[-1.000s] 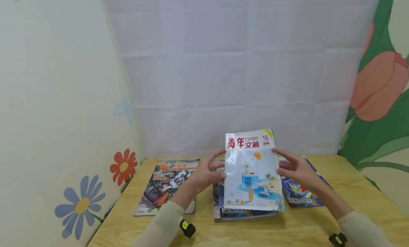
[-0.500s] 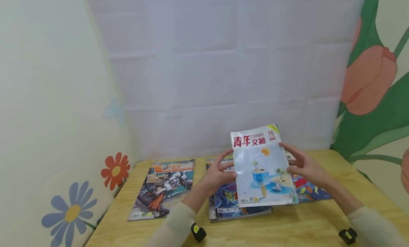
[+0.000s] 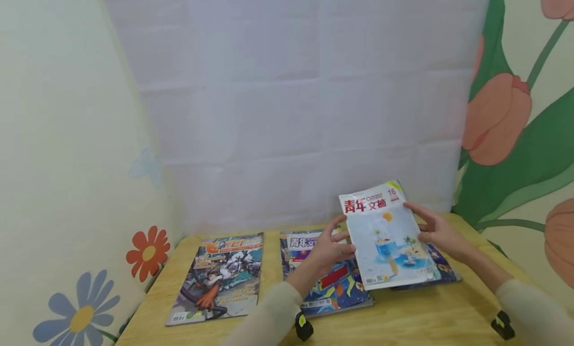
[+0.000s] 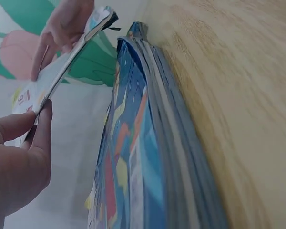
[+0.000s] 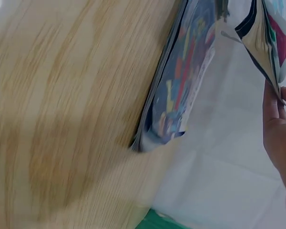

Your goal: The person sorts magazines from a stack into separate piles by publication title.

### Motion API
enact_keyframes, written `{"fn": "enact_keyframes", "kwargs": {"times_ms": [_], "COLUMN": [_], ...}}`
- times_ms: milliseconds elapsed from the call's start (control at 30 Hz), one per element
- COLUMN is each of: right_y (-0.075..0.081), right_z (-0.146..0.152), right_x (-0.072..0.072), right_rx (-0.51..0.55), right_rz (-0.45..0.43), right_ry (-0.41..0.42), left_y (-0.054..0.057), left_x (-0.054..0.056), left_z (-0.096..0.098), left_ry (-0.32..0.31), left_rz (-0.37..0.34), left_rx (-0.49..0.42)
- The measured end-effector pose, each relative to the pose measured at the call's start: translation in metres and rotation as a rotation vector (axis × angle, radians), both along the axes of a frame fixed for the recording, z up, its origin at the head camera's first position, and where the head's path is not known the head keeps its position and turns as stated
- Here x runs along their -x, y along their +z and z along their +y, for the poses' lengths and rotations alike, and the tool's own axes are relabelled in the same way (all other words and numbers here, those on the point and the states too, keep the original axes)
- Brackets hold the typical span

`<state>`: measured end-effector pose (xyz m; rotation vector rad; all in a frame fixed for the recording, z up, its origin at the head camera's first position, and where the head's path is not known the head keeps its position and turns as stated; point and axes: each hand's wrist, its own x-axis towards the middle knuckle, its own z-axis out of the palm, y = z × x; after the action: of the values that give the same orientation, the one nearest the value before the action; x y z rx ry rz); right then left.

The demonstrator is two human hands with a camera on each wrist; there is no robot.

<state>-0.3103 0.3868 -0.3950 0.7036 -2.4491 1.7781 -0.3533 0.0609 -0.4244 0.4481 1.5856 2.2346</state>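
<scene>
A magazine [image 3: 390,241] with a pale blue and white cover and red title characters is held up above the table, tilted. My left hand [image 3: 329,251] pinches its left edge between thumb and fingers, which the left wrist view shows closely. On the opposite edge my right hand [image 3: 444,234] grips it the same way, its thumb and fingers visible at the border of the right wrist view. Beneath and behind it lies a dark blue magazine [image 3: 444,269], mostly covered in the head view. Left of that sits a stack of magazines [image 3: 341,286] with a colourful blue cover on top.
Another magazine [image 3: 224,276] with a comic-style cover lies at the left on the wooden table [image 3: 403,316]. A white cloth [image 3: 287,112] hangs behind the table. Painted walls [image 3: 67,162] stand on both sides.
Both hands have carried the pale magazine rightward, from over the middle stack to over the right-hand magazine. The stack's blue cover now shows more. The head view has also shifted right.
</scene>
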Motion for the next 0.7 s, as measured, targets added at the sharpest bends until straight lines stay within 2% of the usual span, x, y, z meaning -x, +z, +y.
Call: {"fn": "enact_keyframes", "kwargs": {"times_ms": [200,300,500,700], "right_y": [-0.004,-0.007,-0.018,-0.027], "right_z": [0.018,0.026,0.041,0.051], "right_x": [0.005,0.007,0.013,0.015], "right_rx": [-0.060,-0.073,-0.094,-0.115], "right_rz": [0.006,-0.006,0.000,-0.039], "right_ry": [-0.068,-0.075,-0.080,-0.153], "left_y": [-0.010,-0.015,-0.020,-0.024], "left_x": [0.005,0.005,0.002,0.005], "left_z": [0.030,0.043,0.064,0.084], "left_ry": [0.016,0.038,0.118,0.170], "left_rz": [-0.013,-0.021,-0.043,-0.028], "left_rx": [-0.003,-0.003,0.067,0.168]}}
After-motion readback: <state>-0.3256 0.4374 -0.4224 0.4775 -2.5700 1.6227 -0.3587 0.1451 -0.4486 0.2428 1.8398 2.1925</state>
